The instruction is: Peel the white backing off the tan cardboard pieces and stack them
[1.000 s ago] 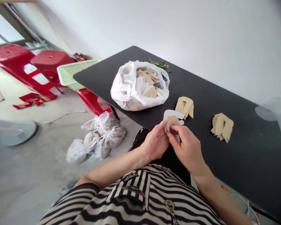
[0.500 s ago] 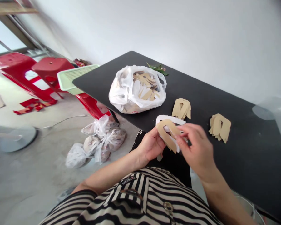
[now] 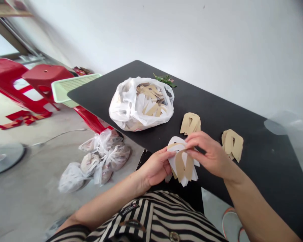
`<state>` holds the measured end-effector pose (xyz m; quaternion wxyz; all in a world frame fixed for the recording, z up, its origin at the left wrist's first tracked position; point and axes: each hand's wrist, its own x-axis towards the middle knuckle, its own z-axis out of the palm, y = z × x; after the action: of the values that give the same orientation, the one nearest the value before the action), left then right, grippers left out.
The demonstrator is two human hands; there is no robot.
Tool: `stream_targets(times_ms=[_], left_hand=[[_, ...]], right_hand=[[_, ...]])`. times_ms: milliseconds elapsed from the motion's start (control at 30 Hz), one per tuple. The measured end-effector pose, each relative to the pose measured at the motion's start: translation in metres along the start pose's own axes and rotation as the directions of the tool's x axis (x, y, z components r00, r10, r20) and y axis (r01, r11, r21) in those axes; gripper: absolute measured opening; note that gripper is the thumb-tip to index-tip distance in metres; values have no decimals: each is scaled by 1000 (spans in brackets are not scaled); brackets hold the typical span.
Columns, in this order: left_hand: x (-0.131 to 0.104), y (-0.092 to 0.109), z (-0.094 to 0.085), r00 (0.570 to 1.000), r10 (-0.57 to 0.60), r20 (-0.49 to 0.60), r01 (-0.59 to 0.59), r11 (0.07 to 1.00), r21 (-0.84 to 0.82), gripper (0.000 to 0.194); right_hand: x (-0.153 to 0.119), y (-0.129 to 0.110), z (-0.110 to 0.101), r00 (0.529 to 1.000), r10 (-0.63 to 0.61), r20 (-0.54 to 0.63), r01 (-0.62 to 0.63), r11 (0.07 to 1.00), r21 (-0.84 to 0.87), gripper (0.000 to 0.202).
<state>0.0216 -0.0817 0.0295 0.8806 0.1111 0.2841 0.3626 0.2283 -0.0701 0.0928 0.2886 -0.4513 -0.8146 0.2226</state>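
Note:
My left hand (image 3: 156, 167) is closed on a bunch of arch-shaped paper cutouts (image 3: 184, 166), some white and some tan, with slots in the middle. The fingers of my right hand (image 3: 210, 153) pinch the top of a tan cutout at the front of that bunch. The bunch is just off the table's near edge, above my lap. Beyond my hands lies a small stack of tan cutouts (image 3: 190, 123); a second stack (image 3: 233, 144) lies farther right. An open white plastic bag (image 3: 123, 111) full of similar tan and white pieces stands to the left.
A black table (image 3: 217, 107) runs along the white wall, with a leafy sprig (image 3: 165, 80) behind the bag. Several tied plastic bags (image 3: 103, 158) lie on the floor. At the left are red stools (image 3: 46, 74) and a pale green basket (image 3: 65, 90).
My right hand has moved from the side of the cutouts to their top edge. The front tan cutout now hangs more upright, and the bunch has fanned out. The view has shifted slightly.

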Motion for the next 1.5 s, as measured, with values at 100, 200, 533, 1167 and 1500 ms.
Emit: stream_targets(times_ms=[100, 200, 533, 1167, 1500], left_hand=[[3, 7, -4, 999, 20, -45, -20, 1000, -1, 33], [5, 14, -6, 998, 19, -65, -19, 1000, -6, 34], [11, 17, -13, 999, 38, 9, -37, 993, -113, 37], [-3, -3, 4, 994, 19, 108, 3, 980, -198, 23], [-3, -9, 0, 993, 88, 81, -77, 988, -137, 25]], right_hand=[[9, 29, -21, 962, 268, -60, -252, 948, 194, 14], [35, 76, -33, 894, 424, -146, -361, 873, 329, 26], [60, 95, -27, 924, 163, -347, -295, 880, -373, 23], [-21, -12, 54, 987, -82, -140, 18, 913, -408, 33], [-24, -11, 59, 973, -58, -224, -19, 945, -326, 29]])
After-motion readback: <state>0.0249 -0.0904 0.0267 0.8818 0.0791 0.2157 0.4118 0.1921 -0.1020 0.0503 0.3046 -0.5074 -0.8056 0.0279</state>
